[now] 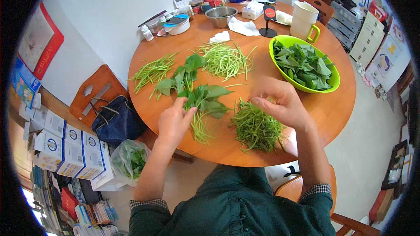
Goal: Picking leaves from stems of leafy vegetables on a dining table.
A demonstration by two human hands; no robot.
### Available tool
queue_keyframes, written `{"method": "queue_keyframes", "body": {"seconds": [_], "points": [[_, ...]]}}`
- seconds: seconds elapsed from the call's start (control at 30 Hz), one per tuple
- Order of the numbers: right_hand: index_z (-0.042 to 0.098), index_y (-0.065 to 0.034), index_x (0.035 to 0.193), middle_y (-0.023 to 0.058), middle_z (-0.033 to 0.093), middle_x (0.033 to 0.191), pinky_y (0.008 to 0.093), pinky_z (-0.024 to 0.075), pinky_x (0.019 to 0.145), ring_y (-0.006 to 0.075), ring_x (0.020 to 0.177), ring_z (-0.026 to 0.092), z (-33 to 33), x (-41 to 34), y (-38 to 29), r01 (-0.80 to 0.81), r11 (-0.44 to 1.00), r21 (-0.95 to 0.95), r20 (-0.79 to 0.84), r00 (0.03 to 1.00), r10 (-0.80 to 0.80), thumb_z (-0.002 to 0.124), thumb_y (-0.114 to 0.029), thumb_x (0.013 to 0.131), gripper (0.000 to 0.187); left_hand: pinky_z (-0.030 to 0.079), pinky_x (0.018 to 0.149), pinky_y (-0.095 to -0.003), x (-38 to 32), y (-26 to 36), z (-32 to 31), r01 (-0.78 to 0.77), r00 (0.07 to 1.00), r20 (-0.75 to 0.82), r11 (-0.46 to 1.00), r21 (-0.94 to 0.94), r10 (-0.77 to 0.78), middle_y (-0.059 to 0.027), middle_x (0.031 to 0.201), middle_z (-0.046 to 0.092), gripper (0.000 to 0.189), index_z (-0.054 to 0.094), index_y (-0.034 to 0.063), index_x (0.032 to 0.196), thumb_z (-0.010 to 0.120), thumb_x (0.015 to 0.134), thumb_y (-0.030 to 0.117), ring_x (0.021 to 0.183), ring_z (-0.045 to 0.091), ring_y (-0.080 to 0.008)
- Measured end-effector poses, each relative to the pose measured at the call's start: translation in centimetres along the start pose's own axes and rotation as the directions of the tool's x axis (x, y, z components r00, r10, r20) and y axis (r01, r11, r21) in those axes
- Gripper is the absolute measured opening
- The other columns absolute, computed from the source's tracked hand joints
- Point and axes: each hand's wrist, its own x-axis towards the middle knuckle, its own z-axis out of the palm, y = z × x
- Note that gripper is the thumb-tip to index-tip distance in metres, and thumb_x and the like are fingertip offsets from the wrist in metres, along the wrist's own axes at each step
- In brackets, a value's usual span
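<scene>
My left hand (pixel 175 119) is at the near end of a bunch of leafy green stems (pixel 193 95), thumb and forefinger apart and touching or just over it. My right hand (pixel 279 103), slightly blurred, hovers with bent fingers over a heap of short green stem scraps (pixel 257 126); whether something thin is between its fingertips is unclear. Behind the leafy bunch lie a pile of pale trimmed stems (pixel 226 59) and a smaller pile of green stems (pixel 154 72). A lime-green plastic basin (pixel 335 78) full of loose leaves stands at the right.
The round wooden table (pixel 210 157) also bears a steel bowl (pixel 221 16), crumpled tissue (pixel 220 36), a black stand (pixel 268 32), a cream pitcher (pixel 303 19) and a lidded container (pixel 177 28). A plastic bag of greens (pixel 129 162) and a dark blue bag (pixel 115 121) are at the left.
</scene>
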Motion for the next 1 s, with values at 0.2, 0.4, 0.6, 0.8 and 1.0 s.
{"method": "queue_keyframes", "body": {"seconds": [0.2,0.4,0.6,0.8,1.0], "points": [[0.063,-0.0002,0.088,0.0121,0.062,0.085,0.0385,0.0494,0.073,0.0295,0.082,0.062,3.0,-1.8,0.0,0.139,0.984,-0.115,0.049,0.99,-0.134,0.067,-0.008,0.084,0.01,0.052,0.065,-0.0403,-0.3,1.7,0.6,-0.149,0.983,-0.09,0.98,0.131,0.162,-0.0113,0.086,0.066,0.044,0.059,0.0078,0.115,0.076,0.08,0.029,0.077,0.066,-0.0294],[0.063,-0.0026,0.088,0.0125,0.062,0.087,0.0405,0.0493,0.074,0.0322,0.084,0.062,5.5,-3.0,-0.6,0.117,0.976,-0.186,0.154,0.984,-0.088,0.067,-0.008,0.084,0.008,0.052,0.071,-0.0408,0.2,2.1,1.5,-0.249,0.956,-0.14,0.966,0.066,0.256,-0.013,0.09,0.066,0.043,0.06,0.005,0.112,0.077,0.078,0.026,0.083,0.066,-0.031],[0.06,-0.0034,0.086,0.0144,0.057,0.083,0.0452,0.047,0.071,0.0363,0.082,0.058,7.1,-3.2,-0.6,0.137,0.981,-0.14,0.15,0.982,-0.116,0.065,-0.016,0.087,0.013,0.052,0.072,-0.0431,0.6,0.7,2.1,-0.194,0.978,-0.077,0.981,0.011,0.194,-0.0144,0.09,0.066,0.037,0.059,0.0047,0.11,0.074,0.078,0.015,0.084,0.065,-0.0338],[0.062,-0.0032,0.088,0.0142,0.058,0.084,0.0448,0.0474,0.071,0.0357,0.082,0.059,7.9,-2.7,-0.7,0.112,0.987,-0.115,0.137,0.986,-0.096,0.065,-0.015,0.087,0.012,0.052,0.069,-0.0441,1.0,-0.1,2.1,-0.099,0.995,-0.001,0.993,-0.057,0.099,-0.0139,0.084,0.067,0.034,0.057,0.0063,0.108,0.071,0.077,0.008,0.077,0.065,-0.0344],[0.062,-0.0026,0.089,0.0149,0.059,0.086,0.0443,0.0485,0.071,0.0359,0.083,0.06,9.0,-2.6,-0.2,0.085,0.989,-0.121,0.091,0.993,-0.075,0.064,-0.013,0.086,0.011,0.05,0.063,-0.0346,2.4,-0.8,0.7,0.039,0.998,0.05,0.969,-0.245,-0.028,-0.0093,0.076,0.066,0.037,0.055,0.0046,0.112,0.07,0.078,0.003,0.067,0.064,-0.0209]]}}
